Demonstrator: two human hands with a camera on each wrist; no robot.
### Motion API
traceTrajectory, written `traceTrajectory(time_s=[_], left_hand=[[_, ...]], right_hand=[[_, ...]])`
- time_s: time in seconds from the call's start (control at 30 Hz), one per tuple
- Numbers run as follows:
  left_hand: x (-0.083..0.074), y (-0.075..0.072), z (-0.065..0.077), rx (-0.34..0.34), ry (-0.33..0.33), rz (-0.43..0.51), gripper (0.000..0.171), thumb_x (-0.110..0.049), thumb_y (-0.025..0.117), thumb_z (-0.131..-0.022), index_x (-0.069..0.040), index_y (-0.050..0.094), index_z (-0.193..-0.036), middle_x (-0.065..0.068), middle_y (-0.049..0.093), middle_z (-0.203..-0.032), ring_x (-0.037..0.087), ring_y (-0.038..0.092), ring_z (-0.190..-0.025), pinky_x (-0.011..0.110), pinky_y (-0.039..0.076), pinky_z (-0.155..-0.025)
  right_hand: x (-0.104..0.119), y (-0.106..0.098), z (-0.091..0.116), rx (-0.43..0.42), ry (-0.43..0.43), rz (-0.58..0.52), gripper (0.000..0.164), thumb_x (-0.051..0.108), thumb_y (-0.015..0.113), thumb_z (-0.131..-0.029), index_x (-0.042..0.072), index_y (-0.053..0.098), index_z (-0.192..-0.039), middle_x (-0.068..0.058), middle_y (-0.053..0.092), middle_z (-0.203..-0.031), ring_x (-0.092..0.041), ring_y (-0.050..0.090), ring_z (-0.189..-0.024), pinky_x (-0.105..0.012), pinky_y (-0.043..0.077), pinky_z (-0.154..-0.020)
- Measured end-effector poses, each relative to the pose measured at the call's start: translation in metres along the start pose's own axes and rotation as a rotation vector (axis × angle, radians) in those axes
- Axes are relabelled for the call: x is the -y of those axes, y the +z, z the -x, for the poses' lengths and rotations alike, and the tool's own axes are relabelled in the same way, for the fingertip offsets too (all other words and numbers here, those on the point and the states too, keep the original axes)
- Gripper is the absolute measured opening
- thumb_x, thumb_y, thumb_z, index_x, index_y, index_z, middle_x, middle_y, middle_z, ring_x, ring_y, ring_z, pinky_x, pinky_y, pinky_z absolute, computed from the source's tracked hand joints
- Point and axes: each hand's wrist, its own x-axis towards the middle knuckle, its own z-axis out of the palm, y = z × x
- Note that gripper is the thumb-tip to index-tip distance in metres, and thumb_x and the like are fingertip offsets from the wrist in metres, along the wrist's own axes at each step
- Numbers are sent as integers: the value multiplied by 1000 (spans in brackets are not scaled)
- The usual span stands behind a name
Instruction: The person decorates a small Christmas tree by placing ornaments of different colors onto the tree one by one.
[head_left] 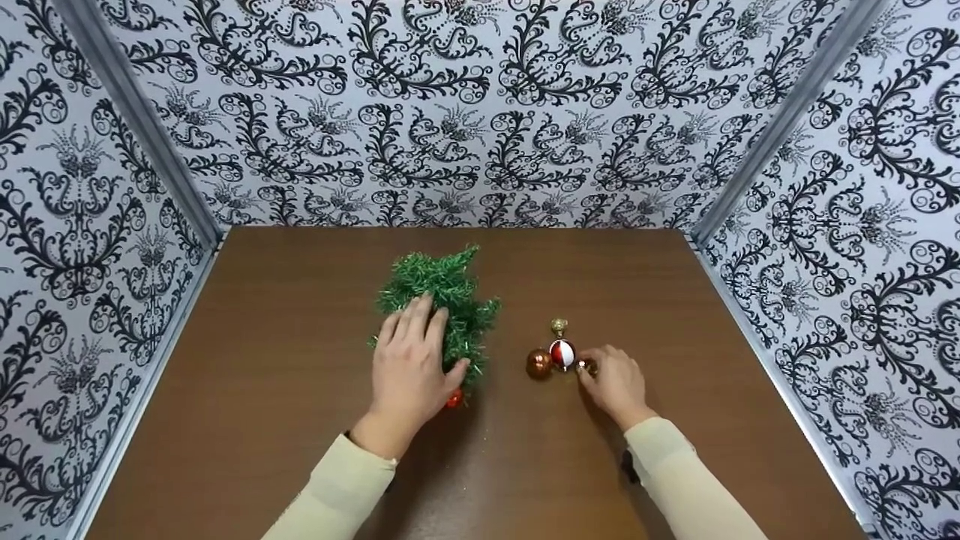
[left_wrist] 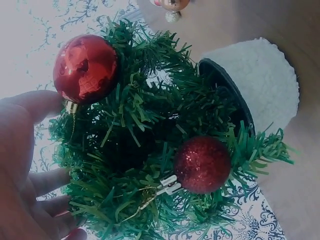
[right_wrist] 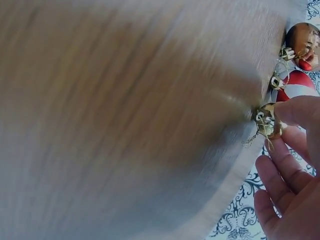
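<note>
My left hand (head_left: 409,364) rests on a small green artificial Christmas tree (head_left: 442,274), its fingers extended over the branches and the thumb spread apart. The left wrist view shows a shiny red ball ornament (left_wrist: 86,70) near the thumb and a glittery red ball ornament (left_wrist: 202,165) among the branches. The tree's white, fluffy base (left_wrist: 257,80) lies beyond. On the right, my right hand (head_left: 619,382) pinches a small gold ball ornament (right_wrist: 269,124) between thumb and fingertips, low at the table. Its cap and gold string face the wrist camera.
Beside the right hand lie a red-and-white striped ball ornament (head_left: 562,352), a copper ball ornament (head_left: 538,364) and a small gold ornament (head_left: 559,325). Patterned walls (head_left: 480,135) enclose the brown table (head_left: 285,300) at the back and both sides.
</note>
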Motion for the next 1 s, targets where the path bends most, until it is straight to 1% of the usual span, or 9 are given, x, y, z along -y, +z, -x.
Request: traceTrajectory(time_s=[0.23,0.4,0.57,0.67,0.77,0.87,1.0], left_hand=[[2,-1,2,19,13,25,72,-39,81,-74,-3,60,-132,18,51,-143,33,47,-133,48,34,-109],[5,-2,0,63,23,43,67,-30,76,-76,-3,58,-135,16,48,-147,32,42,-137,49,31,-111],[9,-5,-3,97,36,60,67,-24,73,-77,-4,55,-138,14,45,-150,29,40,-139,50,28,-112],[10,-5,-3,92,34,81,68,-20,72,-75,-3,54,-139,15,44,-151,29,39,-139,50,27,-112],[10,-4,-2,74,17,99,67,-17,72,-74,-1,55,-138,18,42,-152,31,39,-139,49,26,-113],[10,-3,0,59,8,83,66,-18,73,-75,-1,57,-136,19,42,-151,33,40,-138,49,26,-113],[11,-4,0,46,11,46,67,-23,76,-76,-2,57,-137,17,45,-149,32,42,-136,49,26,-113]], right_hand=[[-2,1,2,-12,-3,-7,23,23,78,-84,13,77,-105,-11,70,-107,-37,63,-101,-54,47,-88],[-4,3,2,-35,-13,6,23,22,78,-84,12,77,-104,-11,70,-104,-37,63,-100,-54,47,-86],[-4,4,0,-47,-15,1,23,22,78,-84,11,77,-103,-12,70,-103,-37,63,-100,-54,47,-86],[-4,4,0,-37,-11,0,23,22,78,-84,11,77,-103,-12,70,-104,-37,63,-100,-55,47,-86],[-5,4,0,-31,-11,2,23,22,78,-83,11,77,-104,-12,70,-104,-37,63,-100,-55,47,-86],[-5,4,0,-32,-13,-1,23,22,78,-84,11,77,-104,-12,70,-104,-37,63,-100,-55,47,-85],[-4,4,-1,-35,-14,-1,23,23,78,-84,11,77,-104,-12,70,-104,-38,63,-99,-55,47,-85]])
